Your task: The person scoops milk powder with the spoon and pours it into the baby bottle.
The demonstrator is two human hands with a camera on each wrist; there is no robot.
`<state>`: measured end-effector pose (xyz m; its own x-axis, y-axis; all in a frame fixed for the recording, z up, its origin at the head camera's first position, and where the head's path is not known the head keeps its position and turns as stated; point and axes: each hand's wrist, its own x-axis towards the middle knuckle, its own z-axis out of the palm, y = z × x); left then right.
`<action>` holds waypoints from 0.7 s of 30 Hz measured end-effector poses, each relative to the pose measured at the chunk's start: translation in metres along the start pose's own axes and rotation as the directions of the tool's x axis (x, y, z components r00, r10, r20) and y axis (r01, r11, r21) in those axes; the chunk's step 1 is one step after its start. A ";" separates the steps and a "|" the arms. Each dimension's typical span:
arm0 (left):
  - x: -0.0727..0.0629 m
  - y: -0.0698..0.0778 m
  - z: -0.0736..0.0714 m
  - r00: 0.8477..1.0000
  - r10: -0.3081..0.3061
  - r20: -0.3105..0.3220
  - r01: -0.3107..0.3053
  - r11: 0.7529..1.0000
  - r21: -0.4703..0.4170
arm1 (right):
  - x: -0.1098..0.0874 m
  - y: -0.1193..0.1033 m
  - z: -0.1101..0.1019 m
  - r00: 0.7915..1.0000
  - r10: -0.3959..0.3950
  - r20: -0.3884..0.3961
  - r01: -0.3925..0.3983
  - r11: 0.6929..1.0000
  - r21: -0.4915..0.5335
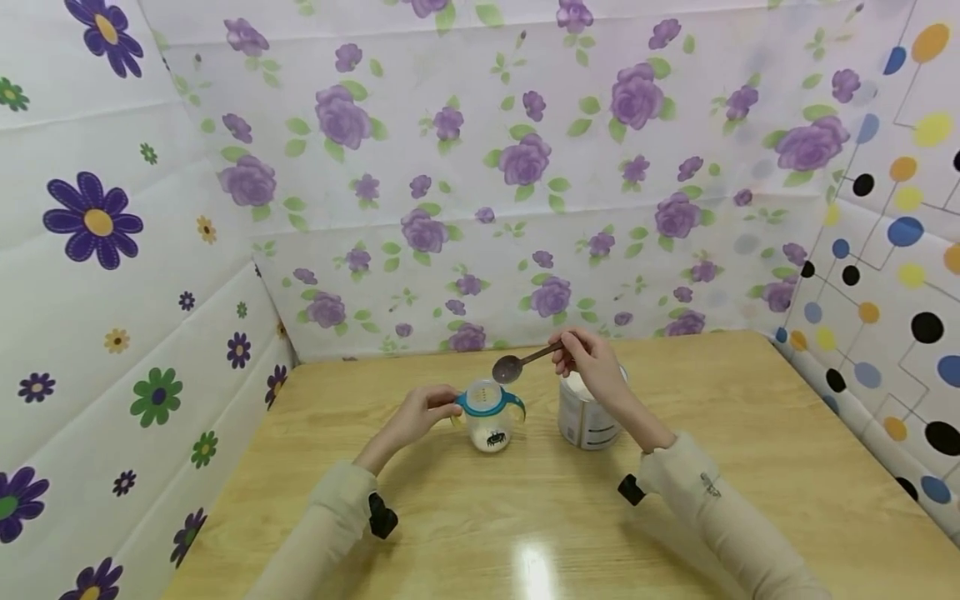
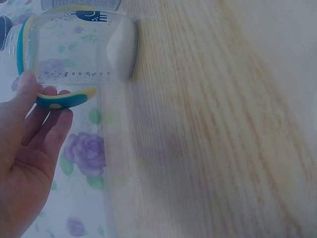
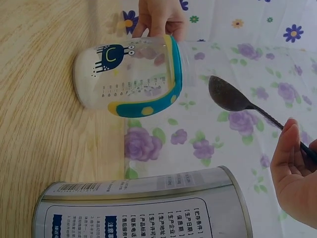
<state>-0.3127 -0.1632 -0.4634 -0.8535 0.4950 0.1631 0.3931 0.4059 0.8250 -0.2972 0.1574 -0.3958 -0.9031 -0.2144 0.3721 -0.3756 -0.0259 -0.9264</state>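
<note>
A clear baby bottle (image 1: 490,435) with a blue-and-yellow handled collar (image 3: 174,74) stands upright and uncapped on the table, white powder (image 2: 121,47) in its bottom. My left hand (image 1: 418,415) pinches the bottle's left handle (image 2: 64,100) between thumb and fingers. In my right hand (image 1: 591,367) is the handle of a dark spoon (image 1: 507,369), whose bowl is just above and to the right of the bottle's mouth. The spoon's bowl shows dark inside in the head view. Under the right hand stands an open can (image 1: 587,423) with white contents at its top.
The wood-grain table (image 1: 450,525) reaches back to a hanging cloth (image 1: 420,275) with purple flowers. More patterned cloth hangs on the left (image 1: 97,317) and right sides. The can (image 3: 143,208) stands a short way right of the bottle.
</note>
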 end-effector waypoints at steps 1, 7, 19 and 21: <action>-0.001 -0.001 0.000 1.000 0.002 -0.005 -0.002 1.000 0.006 | 0.001 0.000 0.000 1.000 -0.006 0.000 0.006 1.000 -0.002; -0.001 0.001 0.000 1.000 0.009 -0.010 -0.009 1.000 0.025 | 0.001 0.002 -0.001 1.000 -0.008 -0.019 0.008 1.000 -0.002; -0.003 0.004 -0.003 0.999 -0.045 0.024 0.045 0.999 0.019 | 0.000 0.002 -0.006 0.997 0.042 -0.067 -0.043 0.999 -0.019; -0.003 0.003 -0.002 0.999 -0.033 0.016 0.033 0.999 0.008 | 0.000 0.002 -0.009 0.996 0.045 -0.083 -0.047 0.999 -0.023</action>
<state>-0.3100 -0.1650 -0.4601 -0.8606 0.4931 0.1270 0.3673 0.4284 0.8256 -0.2996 0.1659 -0.3974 -0.9331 -0.1336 0.3338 -0.3377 0.0066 -0.9412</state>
